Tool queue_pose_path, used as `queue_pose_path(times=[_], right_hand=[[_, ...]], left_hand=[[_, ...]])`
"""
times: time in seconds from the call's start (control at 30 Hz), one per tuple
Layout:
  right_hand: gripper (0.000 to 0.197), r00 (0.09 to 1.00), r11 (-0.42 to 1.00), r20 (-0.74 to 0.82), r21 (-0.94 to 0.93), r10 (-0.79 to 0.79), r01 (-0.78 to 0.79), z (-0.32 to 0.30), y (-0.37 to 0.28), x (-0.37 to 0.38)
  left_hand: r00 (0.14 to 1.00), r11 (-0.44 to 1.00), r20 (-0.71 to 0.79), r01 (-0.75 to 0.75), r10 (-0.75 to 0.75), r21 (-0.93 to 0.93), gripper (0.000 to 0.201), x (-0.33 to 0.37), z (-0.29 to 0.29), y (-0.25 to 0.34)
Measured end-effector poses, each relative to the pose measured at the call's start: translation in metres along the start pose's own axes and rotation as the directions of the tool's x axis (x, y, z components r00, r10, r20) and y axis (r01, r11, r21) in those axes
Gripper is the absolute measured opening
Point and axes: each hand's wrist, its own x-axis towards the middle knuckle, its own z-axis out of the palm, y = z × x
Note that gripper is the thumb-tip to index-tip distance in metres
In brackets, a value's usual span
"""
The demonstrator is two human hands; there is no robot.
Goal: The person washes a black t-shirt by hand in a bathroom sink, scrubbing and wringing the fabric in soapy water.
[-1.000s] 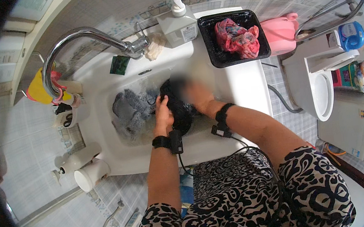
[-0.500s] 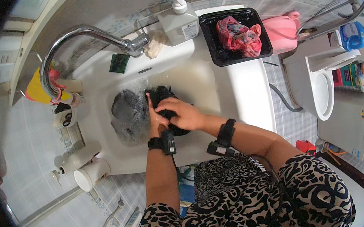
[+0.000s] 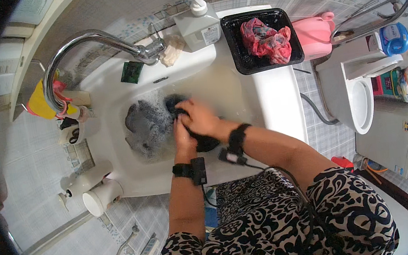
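In the soapy water of the white sink (image 3: pixel 282 114), my two hands come together on a wet black cloth (image 3: pixel 207 142). My right hand (image 3: pixel 200 119), a little smeared by motion, bends its fingers around the cloth from above. Just below and to its left, my left hand (image 3: pixel 183 136) grips the same cloth, its fingers partly covered by the right. Part of the black cloth spreads in the water beyond my fingers. A dark grey cloth (image 3: pixel 140 124) floats in suds left of my hands.
A chrome faucet (image 3: pixel 95 35) arches over the sink's left side. Behind stand a pump bottle (image 3: pixel 198 26) and a black tray (image 3: pixel 237 64) holding a crumpled red cloth (image 3: pixel 267 41). A green scouring pad (image 3: pixel 131 72) lies on the back ledge. A toilet (image 3: pixel 362 103) is at right.
Both hands have shifted slightly right along the black cloth. My left hand's outstretched fingers have folded in, and the right hand has moved over them.
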Motion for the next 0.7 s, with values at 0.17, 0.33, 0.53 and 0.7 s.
queue_pose_path(times=[0.17, 0.33, 0.53, 0.7], right_hand=[[0.026, 0.999, 0.997, 0.019, -0.074, -0.034, 0.035, -0.005, -0.010, -0.005], [0.024, 0.997, 0.936, -0.022, -0.348, -0.069, 0.057, -0.044, 0.016, 0.030], [0.044, 0.998, 0.879, -0.025, -0.476, -0.049, 0.031, -0.045, 0.065, 0.021], [0.039, 0.925, 0.779, 0.365, -0.609, 0.108, 0.149, -0.018, 0.091, 0.007]], left_hand=[[0.995, 0.998, 0.087, -0.048, 0.043, 0.051, 0.051, -0.014, 0.014, 0.004], [0.960, 0.935, -0.235, 0.214, -0.149, 0.284, 0.052, 0.000, 0.018, 0.017], [0.999, 0.969, 0.032, 0.022, -0.031, 0.246, 0.057, 0.014, 0.006, 0.027], [0.990, 0.703, -0.101, 0.006, 0.094, 0.711, 0.058, 0.022, 0.004, 0.023]])
